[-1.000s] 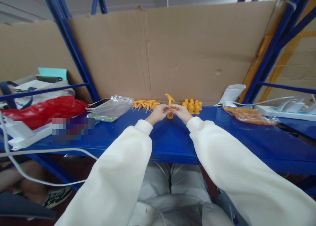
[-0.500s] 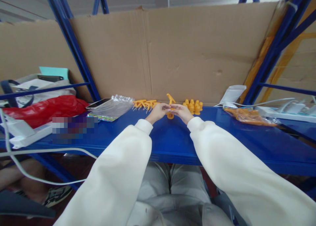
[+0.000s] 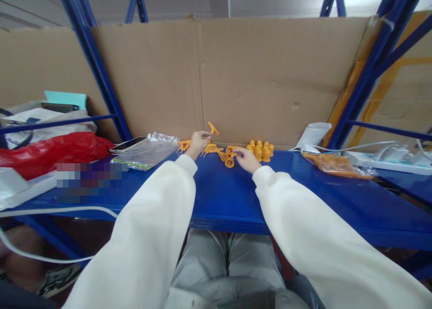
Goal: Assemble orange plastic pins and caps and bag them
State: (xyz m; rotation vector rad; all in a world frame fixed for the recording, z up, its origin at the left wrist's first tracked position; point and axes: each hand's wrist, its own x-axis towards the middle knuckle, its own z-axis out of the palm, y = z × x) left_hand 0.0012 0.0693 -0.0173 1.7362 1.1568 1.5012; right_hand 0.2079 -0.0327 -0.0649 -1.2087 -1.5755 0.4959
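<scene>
My left hand (image 3: pixel 200 142) is closed in a pinch on a small orange Y-shaped plastic piece (image 3: pixel 213 129), raised in front of the cardboard. Under and beside that hand lie several orange branched pieces (image 3: pixel 184 145) with small metal chains. My right hand (image 3: pixel 248 159) has its fingertips together at the edge of a small cluster of orange pieces with round, cup-like ends (image 3: pixel 229 163); it appears to grip one of them. Just behind the right hand, several orange knobbed cup-shaped pieces (image 3: pixel 258 151) stand upright in a group.
A cardboard sheet (image 3: pixel 270 75) walls the back of the blue table (image 3: pixel 229 199). Left are a clear plastic bag (image 3: pixel 148 149), a phone (image 3: pixel 128 143) and a red bag (image 3: pixel 67 151). On the right lie a bag of orange parts (image 3: pixel 337 165) and a white power strip (image 3: pixel 388 160).
My hands, together before, have moved apart. The left one has gone left and up with the orange Y-shaped piece; the right one stays near the round-ended pieces, now in plain view.
</scene>
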